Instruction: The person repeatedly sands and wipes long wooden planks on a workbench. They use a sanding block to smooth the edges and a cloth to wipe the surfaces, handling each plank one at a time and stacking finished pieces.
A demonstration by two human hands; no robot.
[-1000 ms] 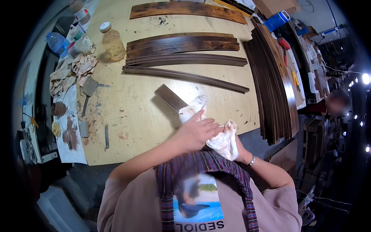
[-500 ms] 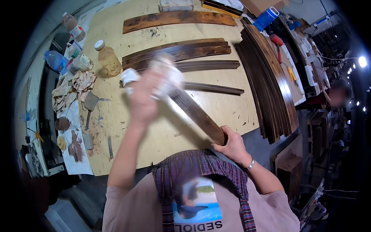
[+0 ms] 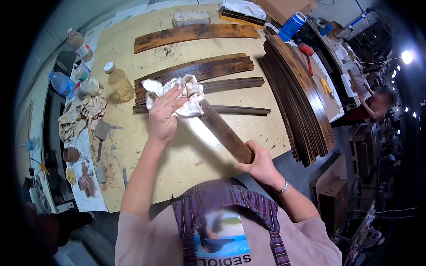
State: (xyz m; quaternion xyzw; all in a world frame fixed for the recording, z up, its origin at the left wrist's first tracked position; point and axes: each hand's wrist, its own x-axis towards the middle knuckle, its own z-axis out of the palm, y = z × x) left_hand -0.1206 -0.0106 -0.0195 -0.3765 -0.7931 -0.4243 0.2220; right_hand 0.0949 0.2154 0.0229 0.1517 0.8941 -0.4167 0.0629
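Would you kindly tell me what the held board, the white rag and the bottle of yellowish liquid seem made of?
The held board: probably wood, dark brown and perhaps stained, with grainy streaks.
The white rag: seemingly fabric, matte and blotched, bunching in loose folds.
The bottle of yellowish liquid: clear plastic or possibly glass; its contents show through.

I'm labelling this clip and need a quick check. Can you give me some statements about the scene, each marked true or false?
1. The left hand is on a white rag. True.
2. The right hand grips the near end of a board. True.
3. The mallet has a blue head. False: the mallet's head is red.
4. The yellowish bottle stands on the table. True.
5. The blue jug is at the picture's lower left. False: the blue jug is at the upper right.
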